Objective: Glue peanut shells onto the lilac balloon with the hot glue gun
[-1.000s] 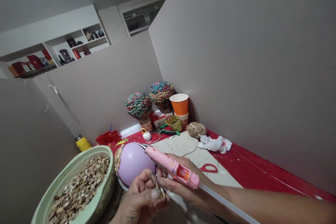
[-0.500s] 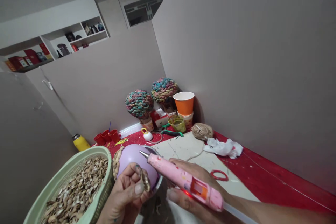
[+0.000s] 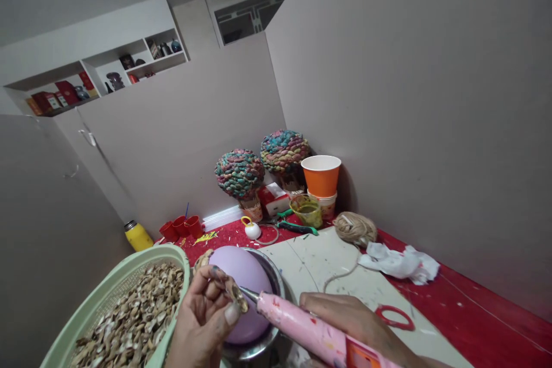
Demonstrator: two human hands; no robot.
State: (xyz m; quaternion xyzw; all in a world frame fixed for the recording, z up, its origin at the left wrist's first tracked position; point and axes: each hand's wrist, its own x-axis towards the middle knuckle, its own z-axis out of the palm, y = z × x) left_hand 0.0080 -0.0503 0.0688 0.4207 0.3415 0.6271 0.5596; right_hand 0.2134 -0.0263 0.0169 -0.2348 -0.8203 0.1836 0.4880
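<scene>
My left hand (image 3: 206, 316) pinches a small nut shell (image 3: 237, 293) between thumb and fingers, in front of a purple balloon (image 3: 241, 276). The balloon rests in a steel bowl (image 3: 268, 339) and has a few shells stuck on its left side. My right hand (image 3: 357, 322) grips a pink glue gun (image 3: 302, 330). The gun's metal tip (image 3: 248, 293) touches the shell held by the left hand.
A green basket (image 3: 116, 287) full of shells sits at lower left. On the red surface lie red scissors (image 3: 394, 317), a white cloth (image 3: 399, 261), a twine ball (image 3: 356, 227), an orange cup (image 3: 321, 175), two yarn-covered balls (image 3: 263, 164), small red cups (image 3: 181, 225) and a yellow bottle (image 3: 137, 234).
The glue gun has dropped and its tip has come down onto the shell in my left hand. The camera has shifted, so the scene sits further right.
</scene>
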